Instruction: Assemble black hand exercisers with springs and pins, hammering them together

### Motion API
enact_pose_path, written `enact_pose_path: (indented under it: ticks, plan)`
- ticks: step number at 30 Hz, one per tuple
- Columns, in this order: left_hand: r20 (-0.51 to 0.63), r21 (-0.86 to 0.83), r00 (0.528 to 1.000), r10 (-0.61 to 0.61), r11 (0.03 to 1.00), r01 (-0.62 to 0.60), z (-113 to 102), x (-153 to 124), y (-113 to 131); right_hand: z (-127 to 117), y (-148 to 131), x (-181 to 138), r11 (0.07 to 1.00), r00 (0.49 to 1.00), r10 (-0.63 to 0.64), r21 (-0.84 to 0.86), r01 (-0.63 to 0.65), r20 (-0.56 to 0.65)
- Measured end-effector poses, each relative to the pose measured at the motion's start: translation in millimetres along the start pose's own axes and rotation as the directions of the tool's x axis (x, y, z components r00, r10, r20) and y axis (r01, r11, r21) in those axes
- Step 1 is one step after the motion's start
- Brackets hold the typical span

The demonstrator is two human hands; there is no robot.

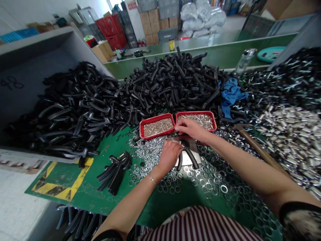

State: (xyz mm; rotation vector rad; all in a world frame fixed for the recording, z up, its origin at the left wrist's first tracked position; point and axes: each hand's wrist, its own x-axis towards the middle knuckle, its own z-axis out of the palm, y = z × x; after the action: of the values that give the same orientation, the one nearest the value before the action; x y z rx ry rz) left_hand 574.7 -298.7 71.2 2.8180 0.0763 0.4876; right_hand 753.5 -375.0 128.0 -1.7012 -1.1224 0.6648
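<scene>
My left hand (170,155) is closed on a black V-shaped hand grip (192,159), near its upper end. The hand grip lies on a small metal plate (196,146), its two curved legs pointing toward me. My right hand (192,130) is over the inner ends of two red trays, thumb and fingers pinched together; whatever they may hold is too small to make out. Small metal pieces fill the left red tray (142,131), and short pins lie in the right red tray (214,121). Loose nuts (150,152) are spread beside my left hand.
Black handles (173,78) are heaped behind the trays and spill from a grey bin (82,47). Several hand grips (114,172) lie stacked at left. Metal rings (207,185) cover the near right. A hammer (260,149), metal sleeves (296,134) and a blue cloth (232,93) lie at right.
</scene>
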Motion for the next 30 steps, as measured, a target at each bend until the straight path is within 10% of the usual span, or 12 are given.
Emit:
enact_pose_path:
  ticks: [6,13,18,23,30]
  plan:
    - [0.037,-0.057,0.999,-0.034,0.998,0.036,-4,-1,2,-11,13,-79,0.897,0.963,0.257,0.39,-0.207,-0.078]
    - [-0.099,-0.144,0.972,-0.212,0.97,0.197,-16,-4,-2,0,20,-101,0.982,0.972,0.186,0.057,-0.179,-0.144]
    - [-0.034,-0.112,0.986,-0.164,0.981,0.16,-13,-9,-1,14,25,-92,0.925,0.987,-0.126,-0.37,0.083,-0.095]
    - [0.02,0.14,0.998,-0.064,0.988,0.06,4,1,-12,20,45,-81,0.835,0.964,-0.264,-0.506,0.217,-0.023]
    - [-0.066,-0.048,0.972,-0.225,0.974,0.223,-12,8,-19,21,50,-78,0.751,0.939,-0.339,-0.585,0.306,0.055]
